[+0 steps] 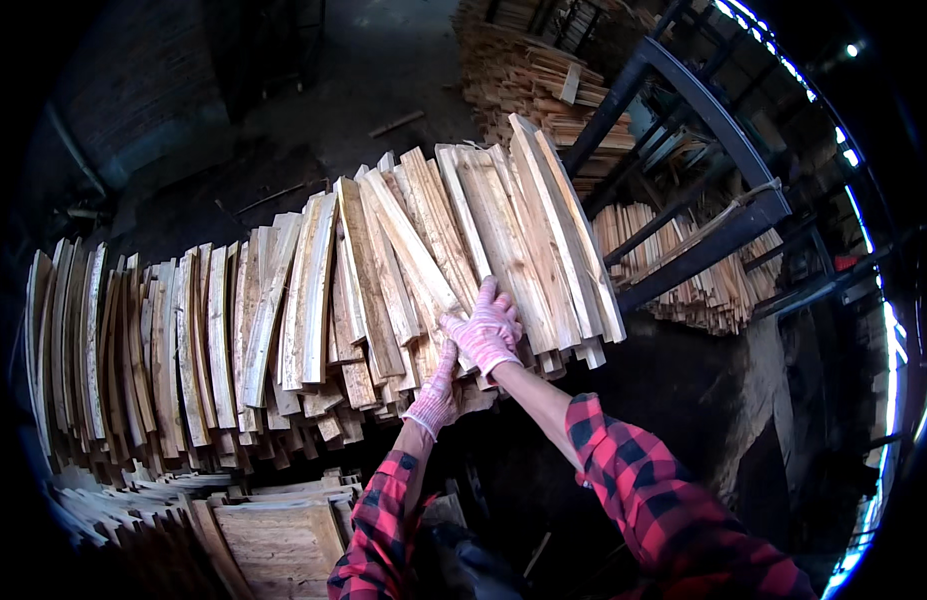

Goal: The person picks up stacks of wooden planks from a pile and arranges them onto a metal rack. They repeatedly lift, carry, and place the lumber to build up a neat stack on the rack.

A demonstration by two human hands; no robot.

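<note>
My right hand [486, 330], gloved, lies flat with fingers spread on the upper face of a sheaf of rough wooden slats [453, 255]; my left hand [435, 395] presses open-palmed beneath its near ends. The sheaf rests atop a long row of stacked slats [163, 350], beside a dark metal rack [703, 130].

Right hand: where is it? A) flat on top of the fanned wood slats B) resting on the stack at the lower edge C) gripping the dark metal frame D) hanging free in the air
A: the gloved right hand lies fingers spread on the wood slats, while the left hand supports their lower ends from underneath.
</note>
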